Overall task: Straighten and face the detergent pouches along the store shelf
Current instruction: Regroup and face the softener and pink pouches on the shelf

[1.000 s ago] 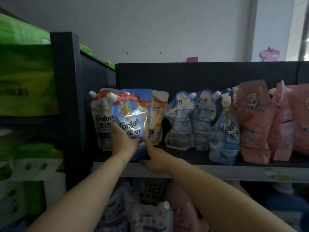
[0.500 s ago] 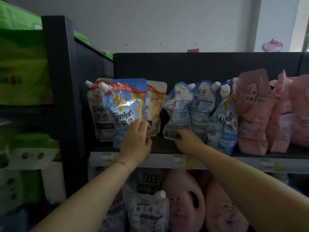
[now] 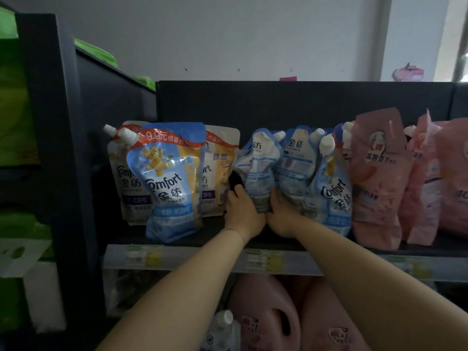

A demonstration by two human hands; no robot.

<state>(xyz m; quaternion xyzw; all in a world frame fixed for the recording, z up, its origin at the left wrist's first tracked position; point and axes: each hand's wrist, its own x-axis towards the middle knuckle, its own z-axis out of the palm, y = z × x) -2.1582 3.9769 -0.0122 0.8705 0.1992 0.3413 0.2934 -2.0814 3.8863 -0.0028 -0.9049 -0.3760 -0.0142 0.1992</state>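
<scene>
Left hand [image 3: 240, 214]: grips the lower left edge of a blue pouch; the thumb lies up its side, the fingers are hidden behind it.
Right hand [image 3: 281, 214]: curls round the same pouch's lower right corner, almost touching the left hand.
Held pouch [image 3: 258, 168]: directly between and above the hands, on the shelf [image 3: 217, 239]. Long axis upright, white spout at the top right, equally near both hands. Its back panel of small print faces out – so the coming move is likely a turn about that upright axis.
Held pouch writing: only "纺" is readable.
Just left of the left hand: cream pouches [image 3: 220, 173], "焕新上市".
Further left: front blue pouch [image 3: 172, 183], facing out – "Comfort 金纺", red banner "9.9元惊喜价", a yellow bear.
Just right of the right hand: second back-facing pouch [image 3: 293, 160], "金纺".
Beyond it: tilted blue pouch [image 3: 331, 193], "Comfort 金纺" slanting.
Far right: pink pouches [image 3: 377, 178], the writing too blurred to read with certainty.
Below the wrists: price tags [image 3: 263, 260], unreadable; pink jugs [image 3: 266, 323] beneath.
</scene>
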